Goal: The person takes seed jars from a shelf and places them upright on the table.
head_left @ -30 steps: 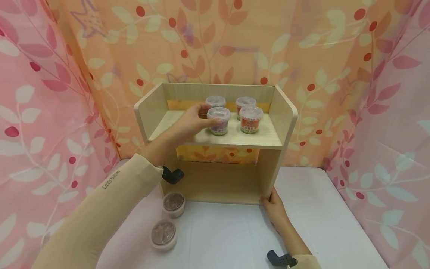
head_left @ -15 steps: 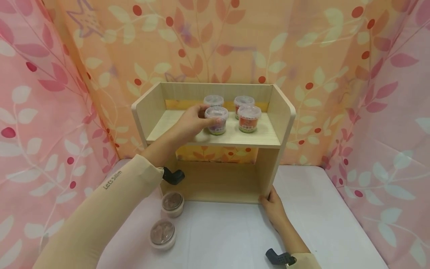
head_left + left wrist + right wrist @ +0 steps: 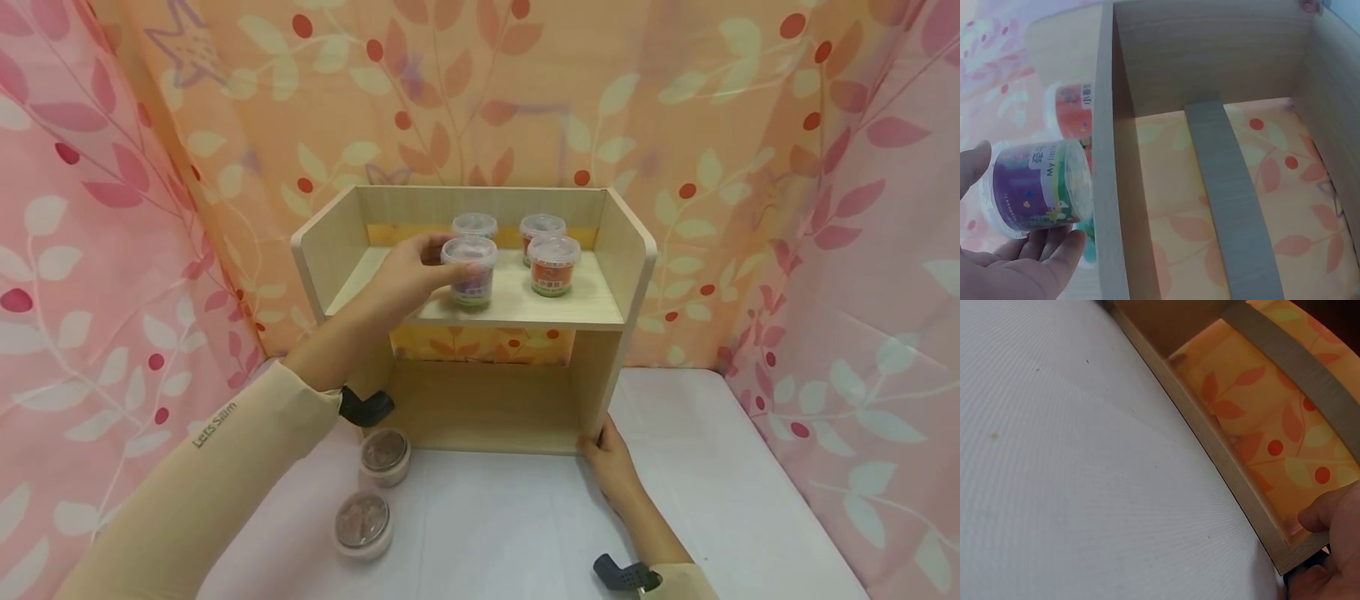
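Through the head view I am seeing the left hand (image 3: 405, 273) pinching an upright purple cup (image 3: 474, 290) between thumb and fingers, over the front of the upper board (image 3: 588, 302) of a wooden shelf (image 3: 480, 408); whether its base is touching the board, I cannot tell. The right hand (image 3: 615, 471) is gripping the shelf's lower corner between four and five o'clock, fingers curling round the wood. From the purple cup, a red cup (image 3: 553, 279) is standing apart at three o'clock, another red cup (image 3: 542, 225) at two, a clear-lidded cup (image 3: 474, 223) at twelve. At the shelf's seven o'clock, two brown-topped tubs (image 3: 386, 457) are resting on the white table (image 3: 487, 533).
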Tool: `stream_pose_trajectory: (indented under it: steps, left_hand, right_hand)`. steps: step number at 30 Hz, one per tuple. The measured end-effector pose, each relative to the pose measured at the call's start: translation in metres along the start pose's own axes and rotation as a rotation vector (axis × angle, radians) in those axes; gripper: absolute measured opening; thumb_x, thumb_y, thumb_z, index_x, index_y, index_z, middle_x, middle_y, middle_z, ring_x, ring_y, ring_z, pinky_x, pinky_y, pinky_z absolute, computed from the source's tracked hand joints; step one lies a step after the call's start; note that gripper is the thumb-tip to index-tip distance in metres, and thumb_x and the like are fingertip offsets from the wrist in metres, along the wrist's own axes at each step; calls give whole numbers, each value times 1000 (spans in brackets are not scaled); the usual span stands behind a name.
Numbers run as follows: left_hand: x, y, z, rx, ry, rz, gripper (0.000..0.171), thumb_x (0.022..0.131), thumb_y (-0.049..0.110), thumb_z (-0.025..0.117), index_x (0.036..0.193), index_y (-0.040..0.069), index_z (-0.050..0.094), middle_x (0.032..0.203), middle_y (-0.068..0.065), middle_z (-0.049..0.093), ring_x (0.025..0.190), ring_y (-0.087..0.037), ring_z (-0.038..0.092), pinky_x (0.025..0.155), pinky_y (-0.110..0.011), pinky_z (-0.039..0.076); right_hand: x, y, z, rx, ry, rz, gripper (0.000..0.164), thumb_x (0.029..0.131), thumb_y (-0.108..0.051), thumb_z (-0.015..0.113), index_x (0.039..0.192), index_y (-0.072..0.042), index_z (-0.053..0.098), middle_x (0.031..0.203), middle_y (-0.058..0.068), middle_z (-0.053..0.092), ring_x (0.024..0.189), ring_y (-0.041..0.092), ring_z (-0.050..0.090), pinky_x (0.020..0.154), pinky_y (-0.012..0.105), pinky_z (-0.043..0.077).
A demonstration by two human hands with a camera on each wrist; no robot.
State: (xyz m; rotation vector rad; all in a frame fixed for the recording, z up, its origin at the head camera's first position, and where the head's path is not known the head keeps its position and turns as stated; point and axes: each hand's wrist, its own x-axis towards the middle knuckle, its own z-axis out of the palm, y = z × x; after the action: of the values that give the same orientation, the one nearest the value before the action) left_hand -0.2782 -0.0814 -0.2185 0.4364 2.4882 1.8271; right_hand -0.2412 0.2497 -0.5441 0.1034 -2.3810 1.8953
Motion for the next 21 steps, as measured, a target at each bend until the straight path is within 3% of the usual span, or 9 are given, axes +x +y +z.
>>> stream_pose_trajectory:
  steps: [5,12,21]
  left_hand:
    - [-16,-1,-2,-26,0,74,70,88,35,82,146,10,51,137,-2,61,125,-18,60,110,-37,47]
    - [-49,-5,-3,-68,-1,162,60,91,20,80,144,7,54,131,-9,64,111,-21,64,92,-24,55]
    - [-87,-16,0,-73,-16,140,66,90,10,79,149,8,49,138,-9,61,121,-21,62,95,-18,54]
  right_hand:
    - [2,2,1,-2,2,-10,68,100,2,52,161,-10,26,163,20,33,153,39,26,124,57,20]
    - [0,-1,3,39,-7,11,68,100,2,54,161,-11,28,163,20,34,153,38,28,124,54,22]
    - [-2,-5,1,36,-6,13,67,102,0,53,161,-10,25,163,21,33,153,39,26,125,55,21]
